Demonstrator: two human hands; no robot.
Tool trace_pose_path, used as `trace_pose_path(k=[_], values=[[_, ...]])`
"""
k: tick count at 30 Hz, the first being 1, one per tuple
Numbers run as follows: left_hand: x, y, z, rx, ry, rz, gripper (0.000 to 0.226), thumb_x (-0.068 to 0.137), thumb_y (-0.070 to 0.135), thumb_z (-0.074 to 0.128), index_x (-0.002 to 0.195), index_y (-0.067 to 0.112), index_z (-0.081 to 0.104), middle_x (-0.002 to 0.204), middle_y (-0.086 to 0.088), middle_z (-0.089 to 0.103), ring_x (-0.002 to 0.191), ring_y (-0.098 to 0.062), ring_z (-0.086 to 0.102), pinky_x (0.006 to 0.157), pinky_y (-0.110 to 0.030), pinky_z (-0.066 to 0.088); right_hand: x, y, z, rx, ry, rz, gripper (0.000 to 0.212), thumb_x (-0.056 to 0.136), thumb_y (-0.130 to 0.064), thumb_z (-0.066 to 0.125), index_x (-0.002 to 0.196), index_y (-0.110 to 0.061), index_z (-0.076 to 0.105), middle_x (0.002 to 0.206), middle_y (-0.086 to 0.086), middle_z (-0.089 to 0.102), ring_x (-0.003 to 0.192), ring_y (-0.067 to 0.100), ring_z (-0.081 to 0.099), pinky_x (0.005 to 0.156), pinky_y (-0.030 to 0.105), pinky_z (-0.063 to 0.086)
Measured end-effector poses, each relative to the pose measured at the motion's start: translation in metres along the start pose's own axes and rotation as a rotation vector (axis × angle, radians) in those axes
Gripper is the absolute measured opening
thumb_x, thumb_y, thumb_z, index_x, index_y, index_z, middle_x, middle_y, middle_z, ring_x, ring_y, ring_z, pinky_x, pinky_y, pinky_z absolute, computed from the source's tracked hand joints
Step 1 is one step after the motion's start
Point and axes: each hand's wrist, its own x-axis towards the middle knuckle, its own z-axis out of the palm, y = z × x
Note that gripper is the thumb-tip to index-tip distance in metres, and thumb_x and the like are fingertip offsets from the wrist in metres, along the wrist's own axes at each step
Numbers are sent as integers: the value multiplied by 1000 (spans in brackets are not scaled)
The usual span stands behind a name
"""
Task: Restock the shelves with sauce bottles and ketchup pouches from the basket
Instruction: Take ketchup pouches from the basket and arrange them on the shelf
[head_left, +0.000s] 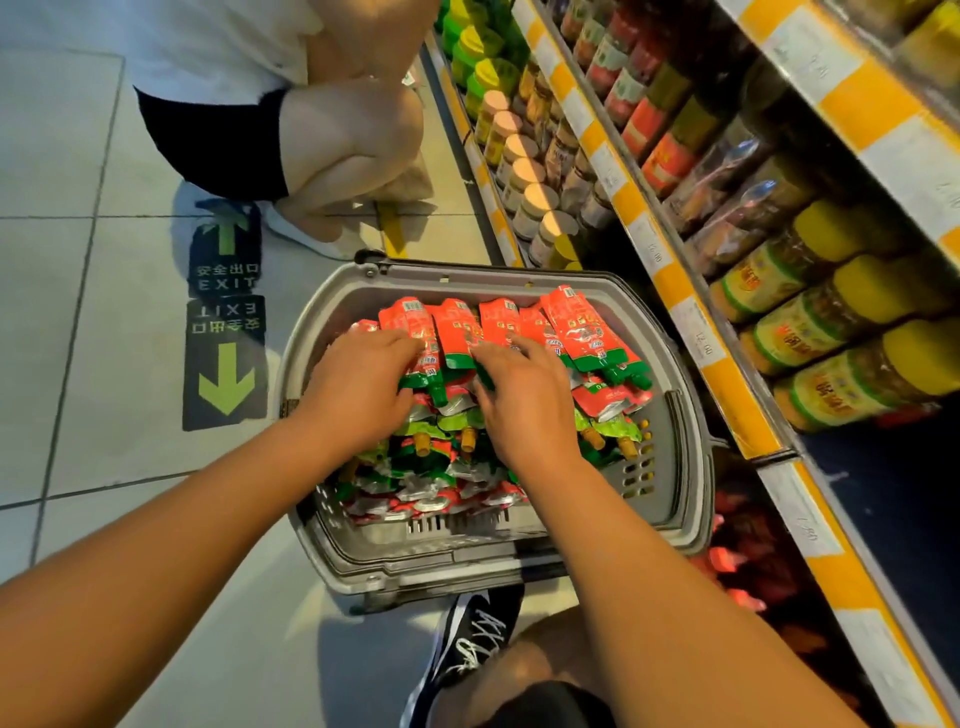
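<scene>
Both hands, left (358, 384) and right (524, 400), lay spread, fingers curled onto the upright red pouches (571, 327) in the basket (685, 467) beside the shelves (691, 322), seemingly gathering a bundle together.

A basket (670, 415) sits on the floor (104, 364), just beside the shelves (691, 332) on its right. Ketchup pouches (498, 322) fill the basket in rows from its far wall to its near wall. The left hand (358, 384) and right hand (524, 400) rest side by side on the pouches near the middle. Jars (831, 332) line the shelves. Another person (332, 145) crouches beyond the basket's far edge. A floor sign (226, 322) lies left of the basket.
</scene>
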Motion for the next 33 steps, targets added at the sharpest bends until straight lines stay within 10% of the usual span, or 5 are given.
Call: trace_pose_path(k=[15,19,24,29,33], values=[[-22,19,-53,-295,392,123,18,99,17,68,115,17,76,109,1,76,102,-17,69,89,-29,50,-35,-5,-55,399,340,96,14,106,-25,52,119,-27,58,93,-16,63,75,7,57,61,32,43],[-21,50,-75,-428,423,49,16,101,22,65,111,18,77,99,8,74,93,-16,69,79,-35,56,-55,9,-80,592,500,294,18,103,-26,56,112,-41,54,99,-32,58,88,2,58,64,34,51],[-19,93,-98,-621,445,-42,9,100,31,65,100,34,74,82,29,63,82,18,59,60,-3,37,-90,35,-105,852,683,503,14,99,-22,66,106,-32,61,87,-3,62,78,15,61,65,39,52],[-11,140,-115,-858,363,45,11,97,26,70,89,31,75,78,10,73,76,-8,69,70,-38,59,-130,56,-129,916,752,588,10,95,-29,72,99,-33,64,88,4,68,84,14,67,75,49,59],[-14,179,-120,-921,314,142,10,91,44,66,91,38,73,77,8,73,68,-10,67,58,-37,55,-166,71,-153,975,783,593,21,89,-36,76,105,-25,69,93,5,74,93,19,73,80,48,62]])
